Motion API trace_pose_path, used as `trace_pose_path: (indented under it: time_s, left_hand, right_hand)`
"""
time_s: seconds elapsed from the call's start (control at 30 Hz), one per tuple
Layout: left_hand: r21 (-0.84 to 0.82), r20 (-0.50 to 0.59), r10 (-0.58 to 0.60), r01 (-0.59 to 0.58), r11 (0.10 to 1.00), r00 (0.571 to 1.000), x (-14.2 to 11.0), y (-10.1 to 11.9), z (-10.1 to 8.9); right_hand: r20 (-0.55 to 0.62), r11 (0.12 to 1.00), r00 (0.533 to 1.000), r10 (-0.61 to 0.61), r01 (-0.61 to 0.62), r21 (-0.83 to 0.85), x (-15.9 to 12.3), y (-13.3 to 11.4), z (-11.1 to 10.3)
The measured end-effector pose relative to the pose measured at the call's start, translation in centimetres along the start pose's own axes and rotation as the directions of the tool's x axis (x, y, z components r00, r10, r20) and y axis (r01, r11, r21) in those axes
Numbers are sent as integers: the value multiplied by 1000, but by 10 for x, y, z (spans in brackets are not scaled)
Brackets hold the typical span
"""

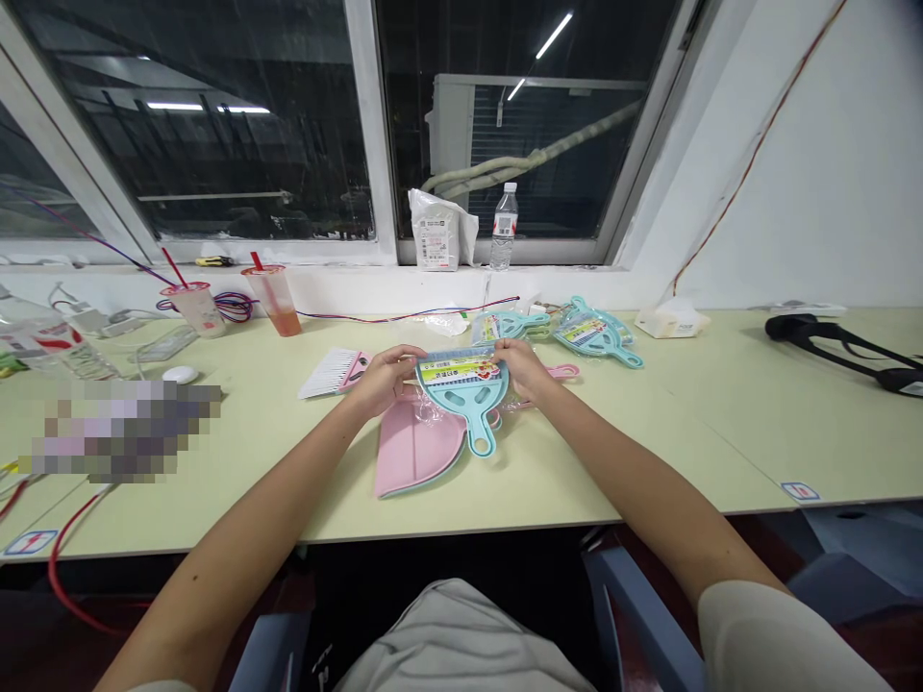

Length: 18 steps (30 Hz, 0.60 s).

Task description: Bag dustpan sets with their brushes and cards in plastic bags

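Note:
Between my two hands is a light-blue dustpan and brush set (pixel 472 399) with a yellow printed label, its looped handle pointing toward me. Clear plastic wrap shows around it. My left hand (pixel 389 378) is closed on its upper left edge, and my right hand (pixel 520 365) grips the upper right edge. Below and behind it a pink dustpan (pixel 414 450) lies on the table, with a bluish rim under its front edge. A pink brush (pixel 334 375) with white bristles lies just left of my left hand. A pink handle (pixel 563 372) shows past my right hand.
Two more blue packaged sets (pixel 592 332) (pixel 509 327) lie at the back. Drink cups (pixel 274 303) (pixel 193 308), a bottle (pixel 54 336) and a white mouse (pixel 180 374) are on the left. A tissue pack (pixel 670 319) and black headgear (pixel 843 351) are on the right.

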State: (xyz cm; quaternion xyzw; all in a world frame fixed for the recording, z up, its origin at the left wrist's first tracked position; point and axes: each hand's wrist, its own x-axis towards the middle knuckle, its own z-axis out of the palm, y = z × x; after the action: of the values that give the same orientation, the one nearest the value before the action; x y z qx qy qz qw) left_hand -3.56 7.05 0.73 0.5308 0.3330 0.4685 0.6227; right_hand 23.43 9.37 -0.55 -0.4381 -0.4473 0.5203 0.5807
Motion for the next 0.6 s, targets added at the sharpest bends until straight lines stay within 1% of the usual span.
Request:
trace_pose_path:
  time_s: [0.1,0.23,0.43,0.6]
  left_hand:
    - [-5,74,-6,6,1000,997,0,1,-5]
    - [32,117,2,-5,999,993,0,2,-9]
    - [116,150,90,-108,987,985,-1,5,-8]
    - [166,120,145,-164,972,982,-3,7,-4]
  right_hand:
    - [14,999,999,34,-34,1,-1,-2,0]
    - [12,999,999,50,-50,12,-1,-3,-1]
    - [32,995,996,82,-83,52,-1,-4,-2]
    - [62,989,989,131,-135,60,-5,-8,1]
